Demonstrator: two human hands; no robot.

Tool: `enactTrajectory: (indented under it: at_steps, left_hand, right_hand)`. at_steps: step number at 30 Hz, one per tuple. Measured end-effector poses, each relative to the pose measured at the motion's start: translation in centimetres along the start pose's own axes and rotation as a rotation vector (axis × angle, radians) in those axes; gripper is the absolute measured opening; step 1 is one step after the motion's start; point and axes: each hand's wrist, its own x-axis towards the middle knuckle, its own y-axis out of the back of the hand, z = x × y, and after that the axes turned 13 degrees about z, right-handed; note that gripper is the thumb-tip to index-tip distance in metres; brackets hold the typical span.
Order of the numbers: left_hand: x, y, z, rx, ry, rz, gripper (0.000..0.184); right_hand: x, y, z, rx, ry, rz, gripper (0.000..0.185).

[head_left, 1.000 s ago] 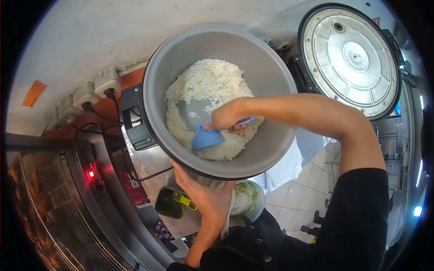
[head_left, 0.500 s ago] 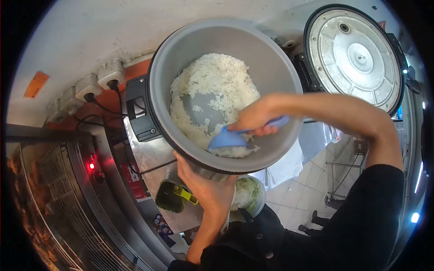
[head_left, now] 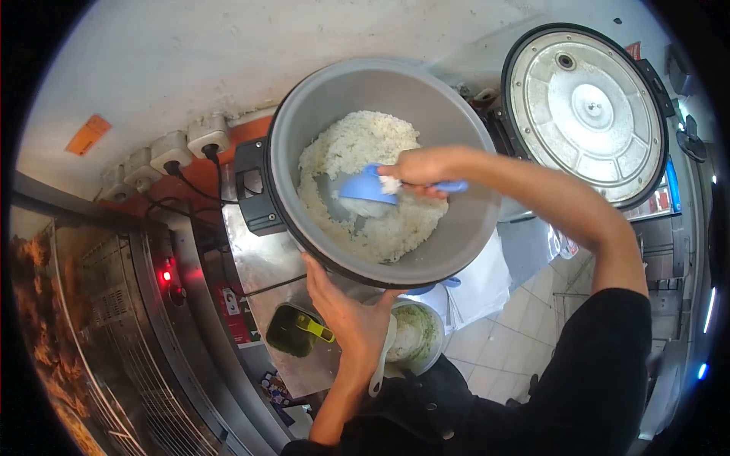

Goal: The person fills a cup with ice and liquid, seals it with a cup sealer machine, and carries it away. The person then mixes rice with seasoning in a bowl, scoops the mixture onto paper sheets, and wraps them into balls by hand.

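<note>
White cooked rice [head_left: 361, 133] lines the bottom of a large grey rice cooker pot [head_left: 456, 228], with a bare patch near the middle. My right hand [head_left: 420, 172] is closed round the handle of a blue rice scoop [head_left: 366, 188], whose cup rests low in the pot over the bare patch. A small clump of rice clings near my fingers. My left hand [head_left: 351, 318] lies against the cooker's near outer side, thumb and fingers spread apart; some fingertips are hidden by the cooker. Beside that wrist, a pale utensil handle [head_left: 384, 357] sticks out.
The cooker's round metal lid [head_left: 585, 114] stands raised at the right. Below the cooker are a bowl of rice with green bits [head_left: 430, 330] and a dark container [head_left: 287, 330] holding a yellow-green handled tool. Plugged sockets [head_left: 207, 135] line the wall; a lit, glass-fronted appliance [head_left: 99, 304] stands left.
My right hand has moved the scoop up and left, from the rice at the pot's near side to the middle. My left hand stays against the cooker. The view has shifted slightly.
</note>
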Motion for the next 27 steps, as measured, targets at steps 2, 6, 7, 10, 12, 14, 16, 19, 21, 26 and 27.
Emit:
enactTrajectory:
  at_steps: [2,6,7,10,12,14,16,19,21,26,27]
  left_hand:
    - [0.0,0.2,-0.2,0.014,0.003,-0.023,0.136]
    - [0.2,0.0,0.4,-0.015,0.057,-0.022,0.133]
    - [0.2,0.0,0.6,-0.012,0.067,-0.022,0.132]
    - [-0.1,-0.1,0.0,-0.004,0.043,-0.026,0.128]
    - [0.0,-0.3,-0.3,-0.009,0.014,-0.021,0.127]
    - [0.1,-0.3,-0.5,-0.023,-0.007,-0.013,0.126]
    - [-0.2,-0.2,-0.8,-0.052,0.033,-0.021,0.126]
    - [-0.2,-0.7,-1.0,-0.065,0.055,-0.018,0.126]
    - [-0.3,-0.7,-1.1,-0.046,0.051,-0.005,0.125]
    - [-0.5,-1.0,-1.2,-0.076,0.057,0.020,0.122]
    - [-0.5,-1.0,-1.2,-0.076,0.071,0.021,0.121]
  right_hand:
    - [1.7,-1.0,-0.6,-0.208,0.380,0.261,0.065]
    - [4.5,0.1,-3.0,-0.208,0.482,0.576,0.060]
    - [5.5,-1.1,-3.2,-0.188,0.364,0.473,0.055]
    - [6.1,-4.1,-2.7,-0.177,0.238,0.124,0.054]
    - [4.4,-3.6,-1.6,-0.165,0.189,-0.100,0.062]
    - [4.1,-0.8,-1.0,-0.005,-0.014,-0.065,0.060]
    - [4.7,-1.7,-0.5,0.034,-0.077,-0.088,0.060]
    - [3.9,-5.9,-0.3,0.056,-0.070,-0.188,0.060]
    - [4.2,-6.6,0.2,0.141,-0.085,-0.274,0.059]
    - [2.0,-4.8,0.0,0.078,-0.062,-0.404,0.058]
    - [0.9,-5.0,-1.0,0.035,-0.060,-0.359,0.058]
